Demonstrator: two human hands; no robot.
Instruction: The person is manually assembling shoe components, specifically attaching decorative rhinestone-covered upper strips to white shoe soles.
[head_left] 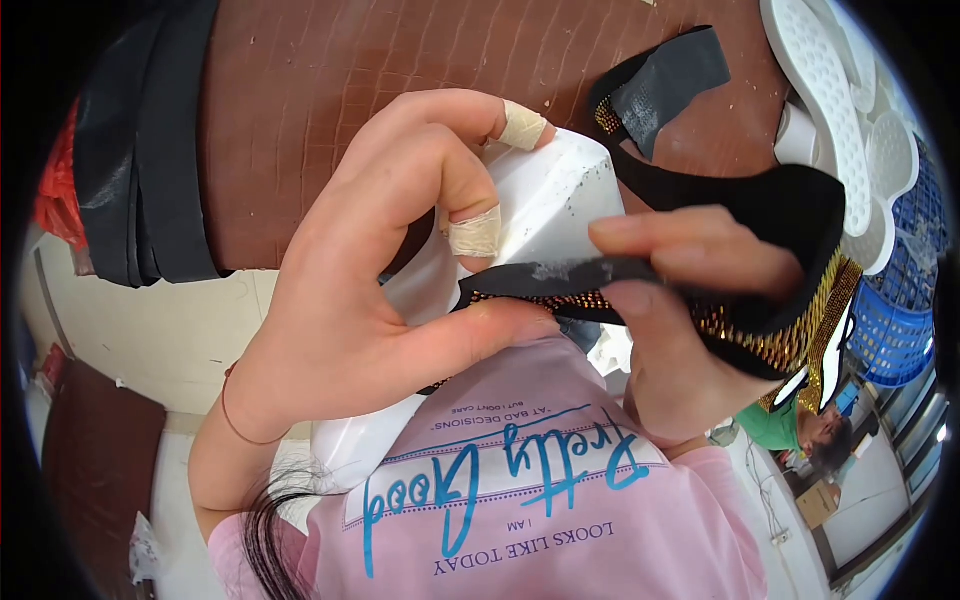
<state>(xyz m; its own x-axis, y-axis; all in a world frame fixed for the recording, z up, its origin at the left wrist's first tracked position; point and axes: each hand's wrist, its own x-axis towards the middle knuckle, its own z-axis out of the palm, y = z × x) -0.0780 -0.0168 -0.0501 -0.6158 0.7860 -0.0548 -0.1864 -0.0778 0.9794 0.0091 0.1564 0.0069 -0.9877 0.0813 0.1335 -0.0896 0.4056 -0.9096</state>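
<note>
My left hand point(385, 270) grips a white shoe form point(545, 200); two of its fingers wear tan bandage strips. Its thumb presses the edge of a black strap studded with gold beads point(560, 290) against the form. My right hand point(690, 300) pinches the same strap between thumb and forefinger, close to my chest. The strap belongs to a black shoe upper point(790, 210) with gold trim that loops away to the right. A grey lining tab point(665, 80) sticks up behind it.
A brown textured worktop point(330, 90) lies ahead, with black material strips point(150, 140) on its left. White shoe soles point(840, 110) are stacked at upper right above a blue crate point(895, 330). Another person in green point(790, 425) is at lower right.
</note>
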